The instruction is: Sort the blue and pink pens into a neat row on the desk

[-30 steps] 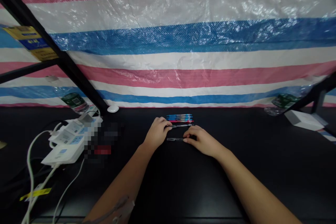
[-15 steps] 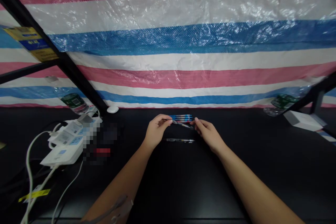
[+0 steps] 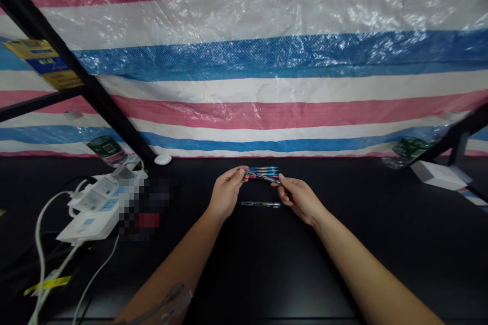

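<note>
Between my hands a dark, clear-barrelled pen [image 3: 263, 177] slants down to the right. My left hand [image 3: 225, 190] pinches its left end, and the fingers of my right hand [image 3: 301, 197] are closed on its right end. Just behind it lie several blue pens [image 3: 265, 169] side by side on the black table [image 3: 244, 259]; a bit of red shows beside the held pen, partly covered. Closer to me a second dark pen [image 3: 260, 204] rests flat and level on the table, its right tip near my right hand.
At the left a white power strip [image 3: 89, 223] holds plugs and trailing cables. A small white rounded object [image 3: 162, 159] sits near the striped sheet [image 3: 267, 111]. A white box [image 3: 438, 175] and a plastic bottle [image 3: 409, 148] stand at the right, another bottle [image 3: 109, 148] at the left.
My right hand has closed on the right end of the pen, where before its fingers were just beside the tip. The pen on the table stays put.
</note>
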{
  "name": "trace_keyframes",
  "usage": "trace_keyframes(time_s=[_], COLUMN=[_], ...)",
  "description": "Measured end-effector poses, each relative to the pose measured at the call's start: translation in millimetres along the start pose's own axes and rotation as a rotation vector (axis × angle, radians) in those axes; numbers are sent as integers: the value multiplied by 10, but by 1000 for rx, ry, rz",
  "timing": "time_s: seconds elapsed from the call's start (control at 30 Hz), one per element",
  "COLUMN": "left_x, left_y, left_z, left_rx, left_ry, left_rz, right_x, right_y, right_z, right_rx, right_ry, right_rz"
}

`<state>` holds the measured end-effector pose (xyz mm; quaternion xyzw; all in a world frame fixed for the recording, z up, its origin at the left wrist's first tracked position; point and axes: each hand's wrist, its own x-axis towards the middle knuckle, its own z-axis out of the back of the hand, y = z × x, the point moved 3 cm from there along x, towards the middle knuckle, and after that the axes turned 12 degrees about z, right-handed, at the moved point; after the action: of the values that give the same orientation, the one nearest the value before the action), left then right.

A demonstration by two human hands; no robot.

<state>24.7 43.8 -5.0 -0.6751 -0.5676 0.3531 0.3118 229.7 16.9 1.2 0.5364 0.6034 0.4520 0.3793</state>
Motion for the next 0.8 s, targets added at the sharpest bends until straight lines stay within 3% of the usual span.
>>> trace_keyframes(time_s=[0.3,0.53,0.63,0.8], left_x=[-11,-86,-98,-80], left_y=[-14,8,12,31], left_z=[17,-112,-130,-99], left_rx=[-8,9,22,55], left_ry=[-83,48,120,89], left_rz=[-4,71,86,81], right_x=[-20,-44,-40,-39], right_y=[31,-31,-37,9], right_z=[-60,-132,-117,-111], right_rx=[-340,-185,-201,-195], right_ry=[-29,88,54,-21], right_rz=[312,121,149,234])
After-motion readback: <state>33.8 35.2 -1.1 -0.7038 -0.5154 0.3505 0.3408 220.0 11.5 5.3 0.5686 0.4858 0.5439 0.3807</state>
